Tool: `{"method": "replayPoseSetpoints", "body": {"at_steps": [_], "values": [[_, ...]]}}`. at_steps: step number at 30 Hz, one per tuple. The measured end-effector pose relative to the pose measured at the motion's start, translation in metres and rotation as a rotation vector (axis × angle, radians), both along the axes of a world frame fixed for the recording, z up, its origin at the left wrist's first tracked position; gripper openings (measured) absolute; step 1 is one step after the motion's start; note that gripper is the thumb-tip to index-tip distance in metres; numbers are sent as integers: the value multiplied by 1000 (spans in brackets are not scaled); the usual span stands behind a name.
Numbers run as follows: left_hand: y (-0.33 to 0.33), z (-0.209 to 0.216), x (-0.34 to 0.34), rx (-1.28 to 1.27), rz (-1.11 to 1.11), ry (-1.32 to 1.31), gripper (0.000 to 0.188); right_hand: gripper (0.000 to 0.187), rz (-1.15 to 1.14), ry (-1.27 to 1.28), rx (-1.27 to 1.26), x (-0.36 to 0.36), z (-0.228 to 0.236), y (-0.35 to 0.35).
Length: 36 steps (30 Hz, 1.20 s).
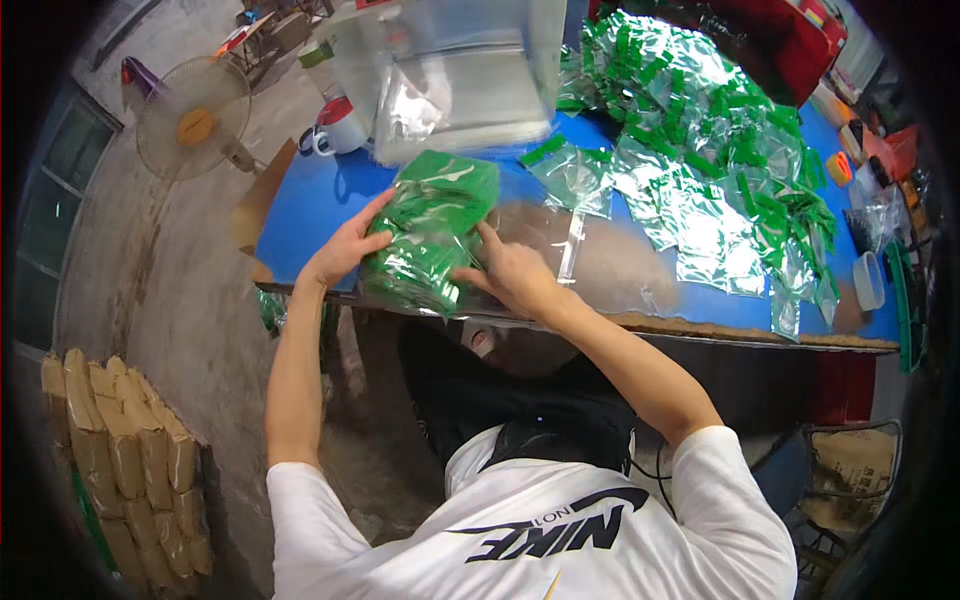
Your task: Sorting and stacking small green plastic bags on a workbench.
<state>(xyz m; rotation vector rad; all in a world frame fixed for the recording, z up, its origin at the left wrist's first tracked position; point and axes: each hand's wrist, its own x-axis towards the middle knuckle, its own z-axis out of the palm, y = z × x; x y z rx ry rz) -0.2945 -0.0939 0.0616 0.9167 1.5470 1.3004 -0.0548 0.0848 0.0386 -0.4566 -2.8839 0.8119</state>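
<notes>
Between my two hands, at the near edge of the blue table, is a thick stack of green and clear plastic bags (430, 225). My left hand (350, 245) grips the stack's left side, thumb and fingers resting against it. From the right, my right hand (515, 275) holds the other side with bent fingers, and it is slightly blurred. Under the right hand lies a clear plastic sheet (630, 265) on the table. A single clear bag with a green top (575, 178) lies flat beyond that hand.
A large heap of clear, green-topped bags (700, 150) covers the table's right side. Behind the stack are clear plastic sleeves (460, 95) and a white mug (340, 128). A standing fan (195, 125) is at left, with brown packages (125, 450) on the floor. A chair (850, 470) stands at right.
</notes>
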Motion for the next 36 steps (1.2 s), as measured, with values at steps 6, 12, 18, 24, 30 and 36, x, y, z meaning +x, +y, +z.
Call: {"method": "replayPoseSetpoints", "body": {"at_steps": [6,12,18,24,30,36], "values": [[46,25,51,-141,40,1153,74,46,-27,255,137,116,-16,51],[94,-9,117,-263,-63,1474,85,73,-499,519,315,150,-1,149],[87,-12,108,-246,-106,1411,76,95,-819,6,303,161,-42,221],[17,17,70,-295,-334,1368,75,93,-526,-19,318,112,-30,167],[-43,34,15,-391,-270,1381,84,88,-599,159,455,87,-21,156],[-34,-15,140,113,432,988,5,71,4,238,406,32,-33,79]]}}
